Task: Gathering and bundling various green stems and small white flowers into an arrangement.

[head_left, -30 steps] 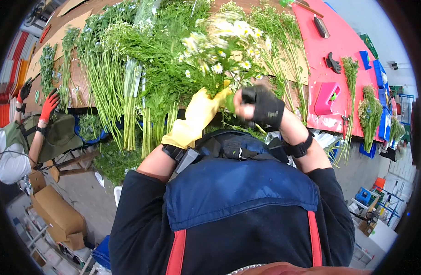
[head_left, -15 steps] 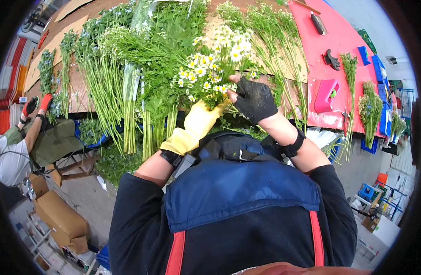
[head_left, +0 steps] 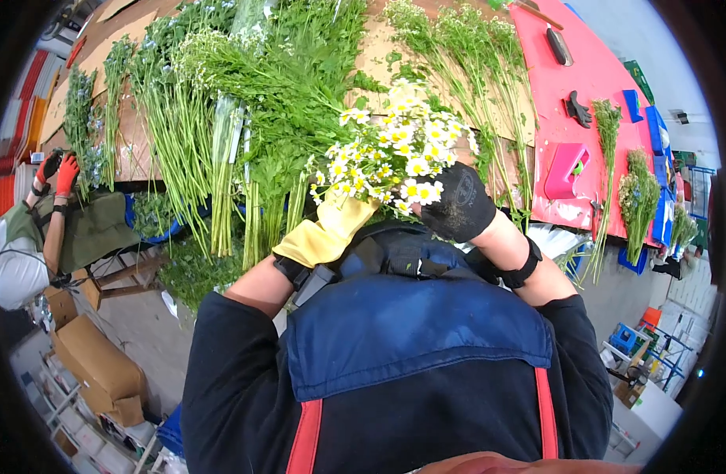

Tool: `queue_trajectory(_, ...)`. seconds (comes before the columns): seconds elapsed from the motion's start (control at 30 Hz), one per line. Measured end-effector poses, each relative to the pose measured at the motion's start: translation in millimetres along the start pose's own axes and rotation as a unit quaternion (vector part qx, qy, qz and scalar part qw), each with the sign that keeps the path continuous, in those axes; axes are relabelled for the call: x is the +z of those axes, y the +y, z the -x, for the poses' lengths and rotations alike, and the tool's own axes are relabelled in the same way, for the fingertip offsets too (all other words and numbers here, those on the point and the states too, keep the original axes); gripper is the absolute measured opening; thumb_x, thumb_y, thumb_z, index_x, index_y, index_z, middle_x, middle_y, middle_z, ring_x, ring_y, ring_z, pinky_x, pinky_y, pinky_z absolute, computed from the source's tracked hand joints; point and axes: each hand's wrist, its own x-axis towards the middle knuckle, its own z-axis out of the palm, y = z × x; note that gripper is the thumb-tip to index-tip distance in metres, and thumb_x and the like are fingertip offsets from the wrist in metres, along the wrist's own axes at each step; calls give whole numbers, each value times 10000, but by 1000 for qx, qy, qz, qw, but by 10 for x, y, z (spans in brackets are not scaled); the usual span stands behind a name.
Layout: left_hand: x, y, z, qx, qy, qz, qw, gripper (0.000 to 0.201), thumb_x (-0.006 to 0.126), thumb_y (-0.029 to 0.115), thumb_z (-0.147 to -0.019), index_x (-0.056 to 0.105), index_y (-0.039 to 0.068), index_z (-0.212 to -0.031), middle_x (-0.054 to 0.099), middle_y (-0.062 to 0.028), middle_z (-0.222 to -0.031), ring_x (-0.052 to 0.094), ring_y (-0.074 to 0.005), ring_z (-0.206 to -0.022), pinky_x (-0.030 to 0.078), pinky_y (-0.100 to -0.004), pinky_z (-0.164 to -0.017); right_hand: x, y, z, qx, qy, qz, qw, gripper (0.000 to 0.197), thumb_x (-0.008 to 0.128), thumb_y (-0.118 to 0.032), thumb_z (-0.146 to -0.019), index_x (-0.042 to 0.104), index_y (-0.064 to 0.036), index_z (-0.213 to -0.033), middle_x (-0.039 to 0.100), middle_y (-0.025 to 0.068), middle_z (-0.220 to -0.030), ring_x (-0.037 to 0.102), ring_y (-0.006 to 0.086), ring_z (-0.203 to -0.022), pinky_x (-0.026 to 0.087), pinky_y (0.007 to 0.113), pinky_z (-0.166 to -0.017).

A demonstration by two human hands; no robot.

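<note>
A bunch of white daisy-like flowers with yellow centres (head_left: 410,146) stands in front of my chest at the near table edge. My left hand (head_left: 331,225), in a yellow rubber glove, is closed round it just below the lower blooms. Against the right side of the bunch is my right hand (head_left: 456,207), in a black glove with bare fingertips. Its fingers curl in under the flower heads, partly hidden by them. Most of the stems are out of sight behind my hands.
Long green stems (head_left: 185,174) lie in heaps on the table, left and ahead. More small-flowered stems (head_left: 481,71) rest on cardboard. The red surface (head_left: 541,87) carries a brush (head_left: 559,47), black glove (head_left: 578,109) and pink holder (head_left: 566,170). A co-worker's gloved hands (head_left: 66,175) are far left.
The flower bunch has moved right and nearer, its heads now spread wider. My right hand has dropped closer to me and its fingers have curled in. The co-worker's hands have shifted slightly.
</note>
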Motion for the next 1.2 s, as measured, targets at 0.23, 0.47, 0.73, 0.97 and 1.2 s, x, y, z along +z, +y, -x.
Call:
queue_trajectory(0.23,144,-40,82,-21,-100,-122,987,413,612,356,-970,632,210,-1356,730,-22,-1133,713,-202,-854,592,-349,-758,-45,75,204,64,-82,-56,993,296,738,-121,-802,762,-92,-1095,751,111,-976,701,372,-884,558,472,-785)
queue_trajectory(0.47,-545,233,-449,-124,-130,204,962,285,625,249,-995,718,115,-1228,754,-41,-1043,689,-159,-867,572,-313,-777,-53,191,449,205,-97,-74,971,254,755,-260,-873,733,-62,-1031,714,156,-897,698,371,-805,549,438,-717)
queue_trajectory(0.73,-1489,371,-1709,-275,-6,578,768,487,590,355,-1036,618,-15,-1353,704,-171,-1234,709,-247,-1076,597,-345,-845,269,444,803,327,-100,-107,934,700,778,-484,-862,586,-78,-1399,654,233,-1289,634,380,-1191,507,427,-1002)
queue_trajectory(0.97,-1264,336,-2024,-251,-17,633,732,614,621,452,-1011,513,68,-1478,607,-190,-1397,616,-294,-1254,514,-393,-1010,145,463,1022,436,-35,-258,861,356,665,-300,-977,703,-25,-1201,733,203,-1017,728,301,-937,544,392,-833)
queue_trajectory(1.2,-662,495,-1918,-293,-111,683,659,528,620,386,-1027,542,57,-1432,601,-146,-1429,580,-276,-1298,458,-420,-1053,57,383,1359,445,-8,-220,868,360,657,-347,-971,722,-34,-1138,704,229,-961,684,409,-908,534,445,-800)
